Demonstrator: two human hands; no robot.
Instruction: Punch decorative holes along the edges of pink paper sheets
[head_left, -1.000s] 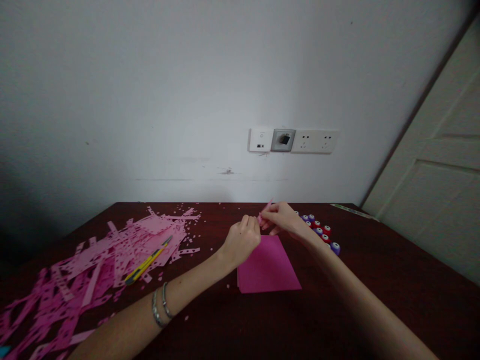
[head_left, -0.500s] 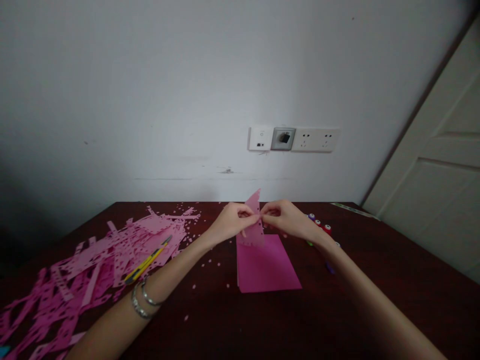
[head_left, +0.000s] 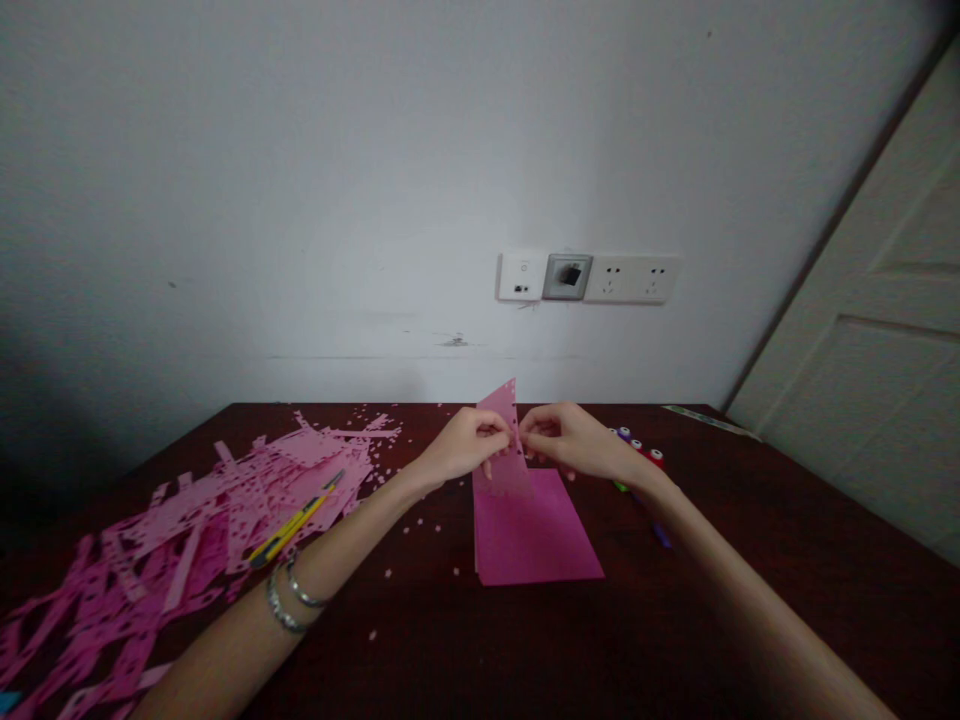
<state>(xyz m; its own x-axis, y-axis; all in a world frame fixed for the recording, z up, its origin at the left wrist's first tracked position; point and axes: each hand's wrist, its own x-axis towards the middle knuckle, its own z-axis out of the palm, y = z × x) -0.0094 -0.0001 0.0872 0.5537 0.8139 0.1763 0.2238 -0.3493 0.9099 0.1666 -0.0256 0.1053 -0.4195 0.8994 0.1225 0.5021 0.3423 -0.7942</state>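
Upright in my fingers is a sheet of light pink paper (head_left: 504, 400) with small holes punched along its right edge. My left hand (head_left: 476, 440) is closed on the sheet, thumb and index finger pinching it near that edge. Against the punched edge from the other side, my right hand (head_left: 566, 438) has thumb and fingertips drawn together at the paper. Beneath the raised sheet lies a stack of darker pink paper (head_left: 536, 535), flat on the table.
A heap of punched pink paper strips (head_left: 247, 490) covers the table's left side, with a yellow utility knife (head_left: 298, 520) on it. Tiny punched pieces (head_left: 420, 522) are scattered nearby. Several colourful craft punches (head_left: 637, 447) sit behind my right forearm; a ruler-like strip (head_left: 709, 420) lies at the back right.
The pink sheet has turned and shifted slightly left, so its punched edge shows more plainly. Both hands stay almost where they were.
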